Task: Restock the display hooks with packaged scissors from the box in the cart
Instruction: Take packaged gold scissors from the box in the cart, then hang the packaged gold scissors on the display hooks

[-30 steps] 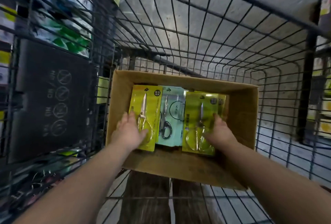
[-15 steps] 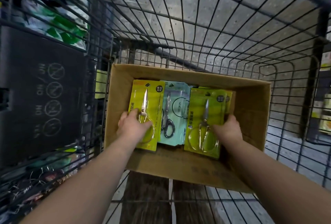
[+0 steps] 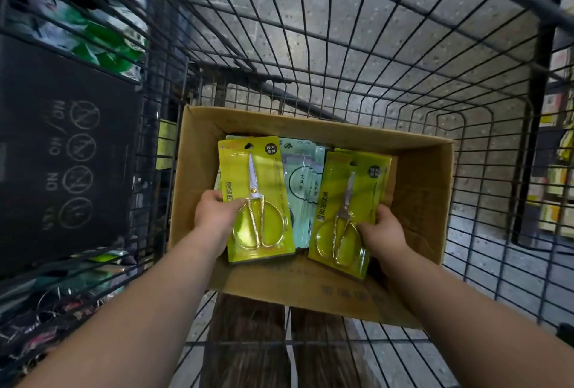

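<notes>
An open cardboard box (image 3: 419,201) sits inside a black wire cart (image 3: 372,55). My left hand (image 3: 214,213) grips a stack of yellow scissors packs (image 3: 257,176) by its left edge, thumb on the front, lifted above the box's left side. My right hand (image 3: 383,232) grips a second stack of yellow scissors packs (image 3: 348,195) by its right edge, raised over the box's middle. Each top pack shows gold-handled scissors. Pale teal scissors packs (image 3: 302,182) lie in the box between the two stacks.
A black panel with round "NO" symbols (image 3: 68,154) hangs on the cart's left wall. Store shelves with packaged goods show through the wire at the left (image 3: 93,39) and the far right (image 3: 559,176). Concrete floor lies beneath the cart.
Both hands have closed on the yellow stacks and lifted them up out of the box toward me. The teal packs stay in the box.
</notes>
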